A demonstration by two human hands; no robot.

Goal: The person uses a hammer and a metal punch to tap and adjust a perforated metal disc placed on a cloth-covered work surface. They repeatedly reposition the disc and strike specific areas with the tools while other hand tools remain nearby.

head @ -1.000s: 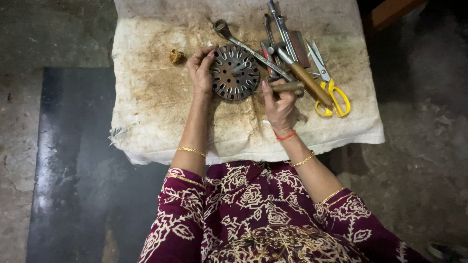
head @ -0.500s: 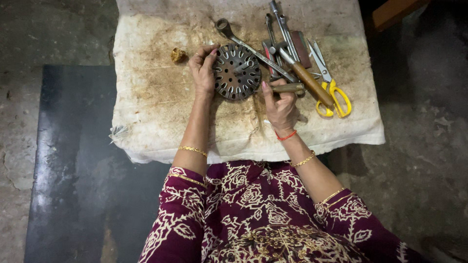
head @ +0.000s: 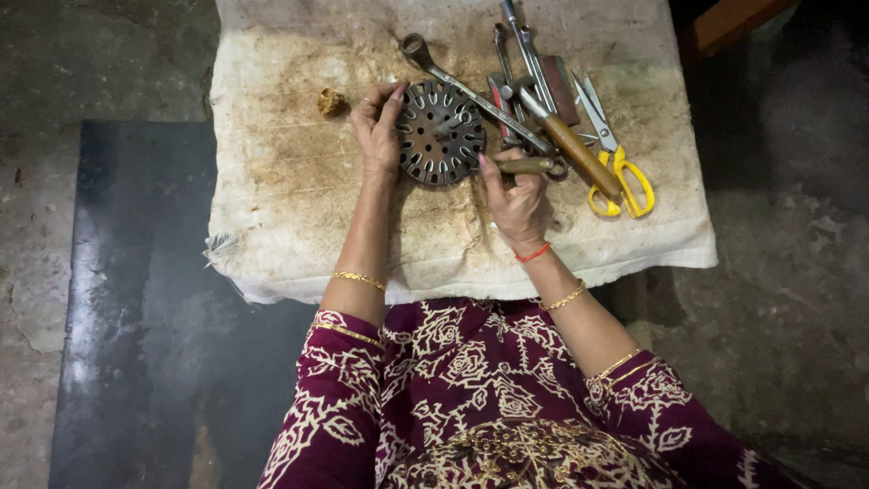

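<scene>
On a stained white cloth spread over a low work surface, the left hand curls against the left rim of a round, dark metal disc with slots cut around its edge, fingers bent over the rim and gripping it. The right hand sits at the disc's lower right, closed around a small tool with a brownish handle, its forefinger reaching to the disc's edge. The disc lies flat near the middle of the cloth. Just right of it is a heap of tools: a long spanner running diagonally past the disc's top, a wooden-handled tool, and scissors with yellow handles farthest right. A small brownish lump lies left of the left hand. Around the cloth is a grey concrete floor, with a dark mat on the left.
</scene>
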